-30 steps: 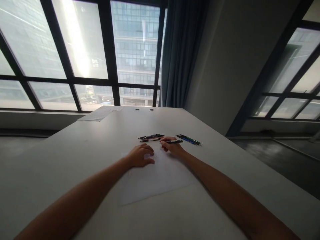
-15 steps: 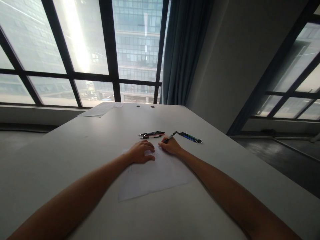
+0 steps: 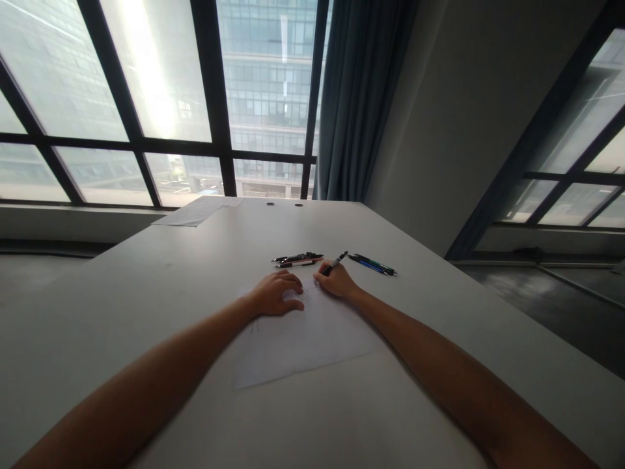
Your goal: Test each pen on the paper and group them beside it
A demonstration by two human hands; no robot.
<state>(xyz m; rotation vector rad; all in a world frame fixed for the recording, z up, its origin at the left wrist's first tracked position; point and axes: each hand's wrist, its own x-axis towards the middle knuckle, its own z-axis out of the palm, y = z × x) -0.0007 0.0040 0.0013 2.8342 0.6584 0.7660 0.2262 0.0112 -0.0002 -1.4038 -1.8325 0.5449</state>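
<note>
On the table (image 3: pixel 303 228) by the window (image 3: pixel 266 91), I see the right hand (image 3: pixel 340 283) gripping a pen (image 3: pixel 338 261), the left hand (image 3: pixel 276 293) spread loosely on the paper (image 3: pixel 303 345); faint marks (image 3: pixel 306 297) near its top, the rest seemingly bare.

From the paper (image 3: pixel 305 342) on our table (image 3: pixel 312 417), we see pens (image 3: pixel 297 264) at twelve o'clock, other pens (image 3: pixel 374 264) at one, sheets (image 3: pixel 188 213) at eleven.

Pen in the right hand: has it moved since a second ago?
Yes. The held pen has swung steeper: its back end, seen below the resting blue pen then, now appears up and left, near that pen's left end.
</note>
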